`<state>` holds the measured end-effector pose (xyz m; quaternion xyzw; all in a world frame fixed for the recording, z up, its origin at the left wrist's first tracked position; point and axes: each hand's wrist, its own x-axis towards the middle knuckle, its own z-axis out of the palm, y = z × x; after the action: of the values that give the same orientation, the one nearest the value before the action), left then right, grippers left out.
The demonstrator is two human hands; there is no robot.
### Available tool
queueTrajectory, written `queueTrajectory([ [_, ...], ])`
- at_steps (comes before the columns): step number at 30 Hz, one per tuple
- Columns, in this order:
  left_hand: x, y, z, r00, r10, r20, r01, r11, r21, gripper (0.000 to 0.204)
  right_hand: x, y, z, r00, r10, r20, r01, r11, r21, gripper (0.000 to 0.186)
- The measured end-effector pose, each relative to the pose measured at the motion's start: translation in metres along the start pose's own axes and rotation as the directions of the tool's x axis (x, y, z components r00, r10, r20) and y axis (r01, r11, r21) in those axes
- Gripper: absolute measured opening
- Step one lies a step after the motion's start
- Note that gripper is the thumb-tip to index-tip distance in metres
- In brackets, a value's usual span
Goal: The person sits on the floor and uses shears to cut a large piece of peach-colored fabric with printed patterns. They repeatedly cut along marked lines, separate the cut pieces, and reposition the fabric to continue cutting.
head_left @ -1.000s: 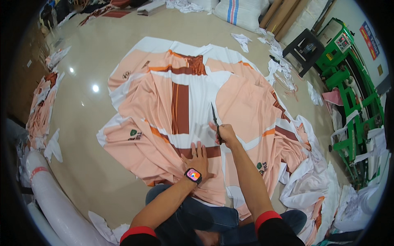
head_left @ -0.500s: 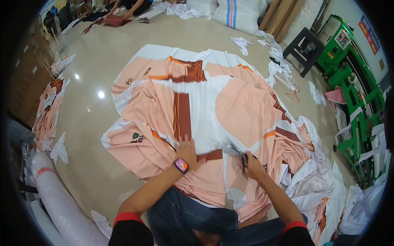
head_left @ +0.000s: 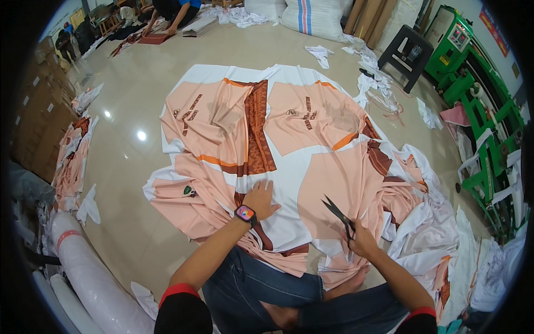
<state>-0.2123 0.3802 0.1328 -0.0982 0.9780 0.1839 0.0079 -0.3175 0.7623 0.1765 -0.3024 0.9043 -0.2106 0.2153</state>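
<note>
Scissors sat in the right hand, fingers curled round the handles, grip narrow. Long axis ran slantwise: handles at the right hand, tips pointing away from the person and leftward, toward the area beyond the left hand. Blades slightly parted, above the peach part of the cloth; could not tell whether they touched it. Scissors were right of the left hand, well apart from it.

Left hand was spread wide, palm down on the cloth, fingers pointing away from the person, holding nothing. Watch on that wrist.

Cloth, peach and white, lay on the floor, under the left hand and out past both hands. Its brown patterned band ran lengthwise away from the person, straight ahead of the left hand, between two printed peach panels. Near edge was rumpled, between the forearms, close to the jeans. Bunched white fabric lay right of the right hand.

Farther out: plastic-wrapped roll left of the left hand; black stool and green machine beyond the right hand, to its right.
</note>
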Motion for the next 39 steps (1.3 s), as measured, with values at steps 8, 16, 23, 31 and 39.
queueTrajectory([
  [8, -0.021, 0.018, 0.022, 0.931, -0.217, 0.294, 0.191, 0.975, 0.114, 0.13, -0.009, 0.037, 0.022, 0.995, 0.073, -0.062, -0.075, 0.996, -0.037, 0.06],
  [16, -0.034, 0.053, 0.033, 0.876, -0.311, 0.368, 0.282, 0.95, 0.132, 0.119, -0.047, -0.002, -0.003, 0.988, 0.152, -0.008, -0.151, 0.986, 0.064, 0.058],
  [23, -0.043, 0.071, 0.061, 0.987, 0.025, 0.159, -0.034, 0.998, 0.054, 0.119, -0.082, -0.057, 0.016, 0.824, 0.335, 0.457, -0.542, 0.701, 0.463, 0.064],
  [31, -0.05, 0.07, 0.05, 0.952, 0.01, 0.306, -0.032, 0.997, 0.066, 0.141, -0.108, -0.058, 0.028, 0.732, 0.327, 0.598, -0.644, 0.619, 0.45, 0.063],
  [39, -0.063, 0.075, 0.049, 0.944, 0.012, 0.331, -0.055, 0.991, 0.119, 0.15, -0.073, -0.078, 0.06, 0.771, 0.328, 0.547, -0.628, 0.539, 0.561, 0.057],
])
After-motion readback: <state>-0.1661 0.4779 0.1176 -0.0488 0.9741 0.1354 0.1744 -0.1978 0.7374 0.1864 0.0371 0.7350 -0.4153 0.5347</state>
